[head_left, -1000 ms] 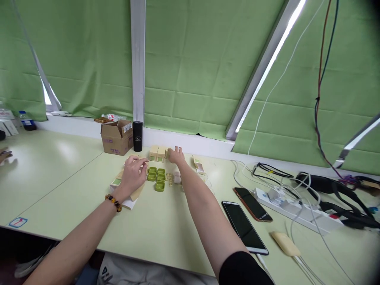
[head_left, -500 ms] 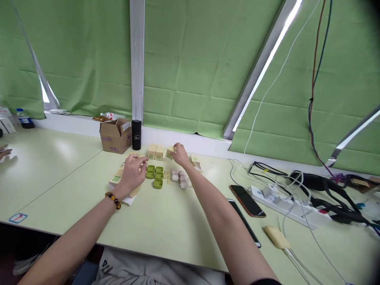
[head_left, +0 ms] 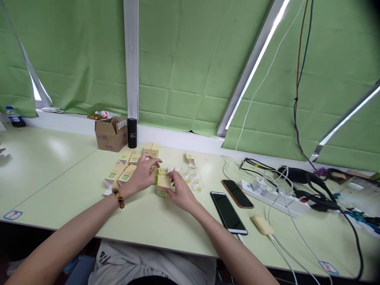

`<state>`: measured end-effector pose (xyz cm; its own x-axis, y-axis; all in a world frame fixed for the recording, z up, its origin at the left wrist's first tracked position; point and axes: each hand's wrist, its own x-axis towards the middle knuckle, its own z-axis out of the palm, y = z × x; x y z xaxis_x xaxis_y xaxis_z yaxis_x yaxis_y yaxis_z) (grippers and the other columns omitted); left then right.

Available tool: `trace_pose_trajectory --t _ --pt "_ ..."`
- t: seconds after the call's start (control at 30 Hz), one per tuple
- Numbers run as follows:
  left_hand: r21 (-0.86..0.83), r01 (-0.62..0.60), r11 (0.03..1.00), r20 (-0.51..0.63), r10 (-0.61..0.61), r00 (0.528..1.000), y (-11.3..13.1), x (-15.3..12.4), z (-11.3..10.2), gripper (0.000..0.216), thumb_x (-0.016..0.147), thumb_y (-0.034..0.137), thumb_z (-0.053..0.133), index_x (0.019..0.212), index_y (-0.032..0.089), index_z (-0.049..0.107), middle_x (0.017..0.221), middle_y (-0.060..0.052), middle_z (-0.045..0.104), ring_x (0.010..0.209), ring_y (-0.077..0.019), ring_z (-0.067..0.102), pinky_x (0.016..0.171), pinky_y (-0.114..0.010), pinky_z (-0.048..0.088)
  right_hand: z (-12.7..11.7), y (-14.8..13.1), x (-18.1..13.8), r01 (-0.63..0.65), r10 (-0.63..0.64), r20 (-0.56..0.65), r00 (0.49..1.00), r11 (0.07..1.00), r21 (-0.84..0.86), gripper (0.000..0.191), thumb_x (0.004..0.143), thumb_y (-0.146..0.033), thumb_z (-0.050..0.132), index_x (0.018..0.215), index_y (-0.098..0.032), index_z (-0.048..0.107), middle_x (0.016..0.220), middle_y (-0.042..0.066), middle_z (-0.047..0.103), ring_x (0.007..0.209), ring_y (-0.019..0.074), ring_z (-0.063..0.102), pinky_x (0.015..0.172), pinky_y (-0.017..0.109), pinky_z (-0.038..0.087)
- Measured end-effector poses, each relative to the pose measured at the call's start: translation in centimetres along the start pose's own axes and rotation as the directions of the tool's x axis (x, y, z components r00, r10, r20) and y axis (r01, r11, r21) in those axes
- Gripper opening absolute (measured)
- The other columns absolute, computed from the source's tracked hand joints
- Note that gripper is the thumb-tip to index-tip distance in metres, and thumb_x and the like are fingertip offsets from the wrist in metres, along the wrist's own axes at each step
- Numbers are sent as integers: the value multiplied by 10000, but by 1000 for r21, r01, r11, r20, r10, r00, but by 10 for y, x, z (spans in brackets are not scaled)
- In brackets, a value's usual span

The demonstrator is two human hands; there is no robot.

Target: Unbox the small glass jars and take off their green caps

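Observation:
My right hand point(head_left: 181, 192) is closed on a small tan box point(head_left: 163, 185) with a green label, near the front of the group of items. My left hand point(head_left: 144, 173) hovers just left of it, with thumb and fingers apart and nothing between them. Partly hidden behind the left fingers are green square dishes point(head_left: 155, 180). Small beige pieces point(head_left: 162, 170) lie behind the box. Several similar tan boxes point(head_left: 127, 174) with open flaps lie beside my left hand, and a pair of closed boxes point(head_left: 151, 149) stands farther back.
Clear plastic cups point(head_left: 196, 180) with yellow bits and an open tan box point(head_left: 190, 158) are on the right. Beyond them lie two phones point(head_left: 228, 213), a power strip point(head_left: 270, 198) and tangled cables. A cardboard carton point(head_left: 111, 135) and a black bottle point(head_left: 132, 133) stand at the back left.
My right hand has brought a small tan box from the back of the table toward me. My left hand has moved slightly right, over the green dishes. The view has shifted a little.

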<state>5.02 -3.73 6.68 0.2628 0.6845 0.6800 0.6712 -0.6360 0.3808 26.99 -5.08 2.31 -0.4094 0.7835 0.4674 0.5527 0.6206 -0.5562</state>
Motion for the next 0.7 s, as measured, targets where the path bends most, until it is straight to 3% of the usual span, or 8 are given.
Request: trace_pose_trajectory --t 0.13,0.33,0.57,0.7 --pt "-18 34 999 148 -31 989 -2 -3 11 544 821 9 475 1258 262 676 1076 -64 749 1268 -304 521 1075 -532 456 4 9 -7 17 -16 -22 1000 997 70 430 884 -201 681 1269 -263 500 1264 100 595 1037 249 629 850 428 566" --pt "-7 37 999 189 -34 981 -15 -18 19 615 767 -25 461 1287 232 664 1177 -93 704 1238 -278 548 1043 -468 494 5 18 -12 44 -44 -6 999 991 125 547 848 -167 682 1343 -266 474 1289 95 606 1024 235 627 929 443 561" --pt "28 -6 1000 200 0 980 -12 -26 20 590 786 -8 470 1287 236 662 1043 -64 706 1136 -278 587 983 -462 459 -7 20 -9 159 -159 32 987 987 15 676 821 -120 647 1446 -264 433 1466 118 530 1369 301 504 1134 517 464" --pt "26 -3 1000 192 -2 981 -12 -28 24 534 809 3 465 1250 220 674 977 -56 707 1088 -270 598 962 -452 445 -11 25 -5 131 -135 -39 990 987 -93 660 802 -88 618 1423 -250 465 1430 129 554 1356 323 491 1130 551 452"
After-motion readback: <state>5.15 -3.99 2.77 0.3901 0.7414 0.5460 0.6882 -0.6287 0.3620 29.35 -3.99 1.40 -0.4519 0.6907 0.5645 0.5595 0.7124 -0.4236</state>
